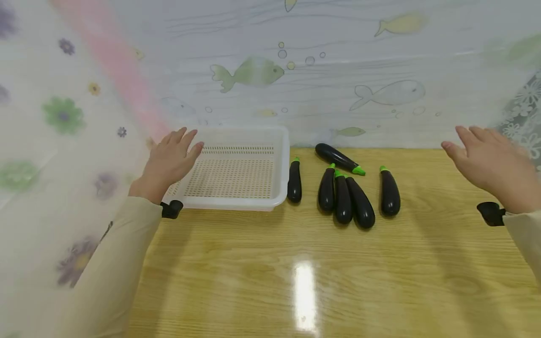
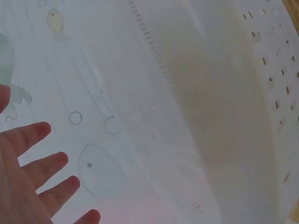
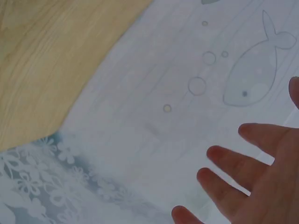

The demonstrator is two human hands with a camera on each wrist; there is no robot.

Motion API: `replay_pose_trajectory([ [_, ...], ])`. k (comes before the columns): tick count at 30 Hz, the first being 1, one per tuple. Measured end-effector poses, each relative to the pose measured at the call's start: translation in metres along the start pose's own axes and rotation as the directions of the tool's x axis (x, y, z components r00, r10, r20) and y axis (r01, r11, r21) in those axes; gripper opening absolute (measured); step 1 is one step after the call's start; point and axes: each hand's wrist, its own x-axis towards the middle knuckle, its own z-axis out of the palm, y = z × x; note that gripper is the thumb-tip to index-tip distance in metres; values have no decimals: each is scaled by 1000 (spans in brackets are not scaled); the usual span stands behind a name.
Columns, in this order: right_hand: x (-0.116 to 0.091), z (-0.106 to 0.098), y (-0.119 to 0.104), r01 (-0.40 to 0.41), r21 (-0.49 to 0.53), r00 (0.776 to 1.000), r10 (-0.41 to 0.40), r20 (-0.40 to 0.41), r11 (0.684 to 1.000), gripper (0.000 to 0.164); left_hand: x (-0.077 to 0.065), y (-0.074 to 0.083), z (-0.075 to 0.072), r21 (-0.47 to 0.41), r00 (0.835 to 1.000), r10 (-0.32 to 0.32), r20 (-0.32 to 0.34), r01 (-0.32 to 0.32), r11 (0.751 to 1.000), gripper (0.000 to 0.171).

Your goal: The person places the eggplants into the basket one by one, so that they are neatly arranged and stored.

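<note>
My left hand (image 1: 170, 157) is held over the left end of a white plastic basket (image 1: 279, 202), fingers spread and holding nothing. The basket has a perforated bottom and nothing lies in it. In the left wrist view the spread fingers (image 2: 53, 165) show beside the pale basket wall (image 2: 224, 116). Far to the right, my right hand (image 1: 492, 162) hovers with spread fingers, also holding nothing. Between the hands lie several dark eggplants with green stems: one beside the basket (image 1: 295, 183), one tilted at the back (image 1: 336, 156), a close group (image 1: 343, 202), and one at the right (image 1: 389, 193).
The wooden table (image 1: 236, 277) stretches in front, with a bright light reflection. Behind it hangs a fish-patterned curtain (image 1: 321, 103), and a flower-patterned sheet (image 1: 38, 155) covers the left side. A floral lace-like cloth (image 1: 528, 110) shows at the right edge.
</note>
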Motion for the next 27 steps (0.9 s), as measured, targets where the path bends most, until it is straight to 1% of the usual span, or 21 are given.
replay_pose_trajectory([
  [2,0,3,-2,-16,27,999,17,-28,999,79,-5,-2,-1,8,999,3,-44,-2,1000,67],
  [5,0,9,-5,-37,87,997,42,-64,996,80,-18,-8,2,-7,994,-11,-109,10,1000,61],
  [7,-1,13,-7,-36,132,996,46,-74,991,79,-29,-12,7,-33,988,-26,-150,22,999,57],
  [9,-2,18,-9,-23,158,995,38,-93,987,77,-41,-19,17,-50,979,-42,-198,33,998,53],
  [11,-3,22,-11,-8,183,994,29,-110,983,72,-51,-26,28,-76,965,-75,-251,57,995,50],
  [13,-7,27,-12,3,206,992,24,-128,979,67,-61,-34,42,-139,944,-142,-299,104,985,48],
  [14,-9,28,-13,5,222,990,26,-136,975,65,-65,-37,49,-197,928,-191,-320,132,971,48],
  [15,-11,31,-15,9,244,989,28,-146,970,63,-68,-39,56,-272,910,-245,-334,156,950,49],
  [16,-13,33,-17,9,273,989,32,-147,962,62,-71,-41,63,-355,891,-302,-340,175,918,50],
  [17,-14,35,-19,14,311,989,33,-147,950,62,-73,-42,69,-447,866,-365,-343,191,874,52],
  [18,-15,37,-21,23,355,989,31,-145,934,61,-74,-43,76,-538,839,-424,-342,195,820,54],
  [19,-16,39,-24,28,397,989,33,-147,917,61,-75,-43,82,-630,809,-480,-340,182,755,56],
  [20,-16,41,-27,33,437,989,36,-147,899,61,-76,-42,87,-715,777,-533,-334,159,680,58],
  [21,-16,43,-30,41,479,988,34,-147,877,60,-76,-41,91,-787,751,-575,-325,123,605,60],
  [22,-15,44,-33,48,514,988,35,-150,856,59,-76,-39,94,-846,726,-612,-313,79,527,61],
  [23,-15,46,-36,57,543,987,36,-159,838,58,-75,-38,95,-891,700,-645,-306,28,454,63],
  [24,-14,48,-39,65,565,984,40,-171,822,57,-75,-38,96,-925,678,-672,-297,-30,379,64],
  [25,-14,51,-43,74,584,982,42,-183,809,56,-76,-38,96,-950,662,-696,-279,-84,301,66],
  [26,-15,53,-47,84,601,981,39,-188,795,55,-77,-38,96,-965,655,-712,-253,-117,235,68],
  [27,-15,56,-51,94,616,981,32,-191,782,55,-79,-39,96,-974,655,-721,-226,-142,177,68],
])
